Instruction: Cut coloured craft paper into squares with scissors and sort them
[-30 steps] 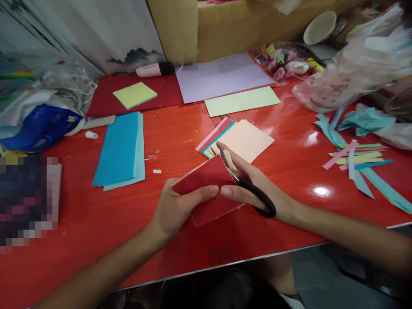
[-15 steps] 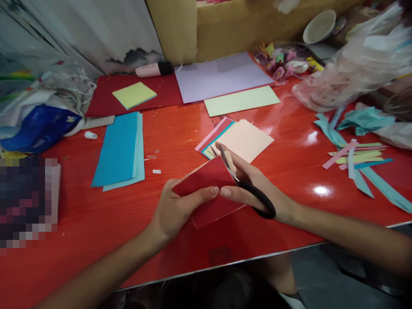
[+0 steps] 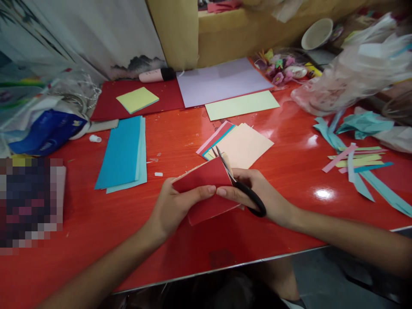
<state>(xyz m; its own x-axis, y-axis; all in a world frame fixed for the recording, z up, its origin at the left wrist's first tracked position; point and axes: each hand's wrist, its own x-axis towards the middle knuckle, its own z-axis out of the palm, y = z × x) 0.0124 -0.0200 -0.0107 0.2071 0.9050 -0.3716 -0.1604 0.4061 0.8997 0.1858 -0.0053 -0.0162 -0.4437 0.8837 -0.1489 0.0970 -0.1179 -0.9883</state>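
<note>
My left hand [image 3: 174, 206] grips a folded dark red paper [image 3: 206, 189] just above the red table [image 3: 96, 223], thumb pressed on top. My right hand [image 3: 257, 193] is closed round black-handled scissors [image 3: 240, 184], whose blades run along the paper's right edge and point away from me. Just beyond the blades lies a fanned stack of coloured squares with a peach sheet [image 3: 243, 143] on top.
Blue sheets [image 3: 124, 150] lie to the left, a yellow pad [image 3: 137, 98], a lilac sheet [image 3: 222, 79] and a pale green strip [image 3: 241, 105] further back. Cut paper strips [image 3: 357, 163] and plastic bags [image 3: 354, 73] crowd the right. A blue pack [image 3: 48, 131] sits far left.
The scissors' blades have moved a little further along the red paper's edge, and my right fingers have curled in. The view has tilted slightly.
</note>
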